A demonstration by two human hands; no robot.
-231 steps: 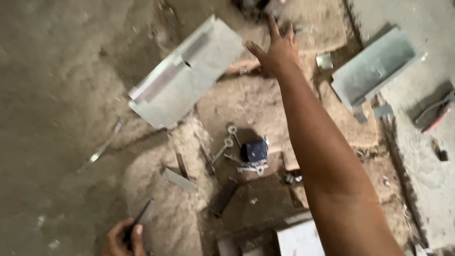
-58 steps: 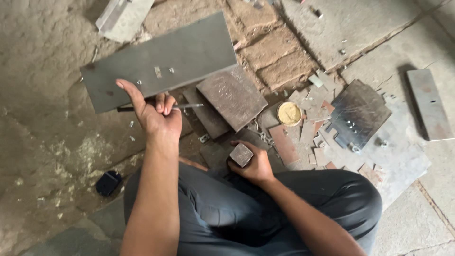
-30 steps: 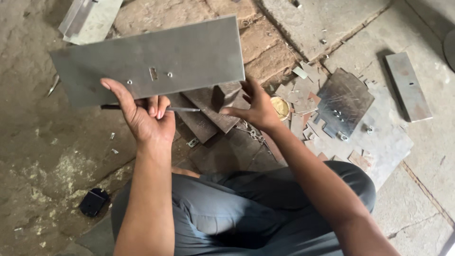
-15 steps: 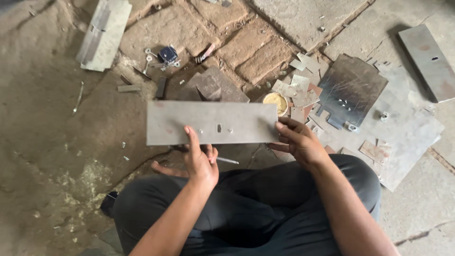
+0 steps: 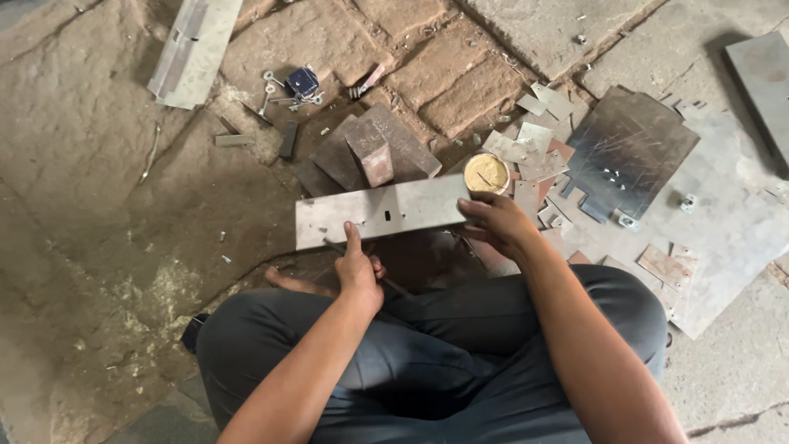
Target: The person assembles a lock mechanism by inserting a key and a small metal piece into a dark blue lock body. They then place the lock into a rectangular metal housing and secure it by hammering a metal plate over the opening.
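Here, from the head view, a person sits cross-legged on a rough stone and brick floor [image 5: 99, 214], dark grey trousers filling the lower frame. Both hands hold a long rectangular grey metal plate [image 5: 382, 211] with small holes near its middle; it is held level just above the knees, in front of the body.

The left hand [image 5: 359, 267] grips the plate's lower edge near the middle, thumb pressed up against its face, the other fingers curled beneath. A thin dark rod-like tool [image 5: 386, 284] runs under this hand; whether the fingers clasp it cannot be told.

The right hand [image 5: 497, 226] closes on the plate's right end, fingers wrapped over the edge.

Just beyond the plate's right end stands a small round tin of yellowish paste [image 5: 486, 173], close to the right hand. Behind the plate lie dark flat steel slabs with a reddish-brown block [image 5: 370, 152] on them. To the right rests a large notched grey sheet [image 5: 629, 152] among small cut metal offcuts [image 5: 534, 140]. Far upper left lies a pale folded metal channel [image 5: 193, 49], well apart, with a small blue box [image 5: 302, 80] and loose keys near it.
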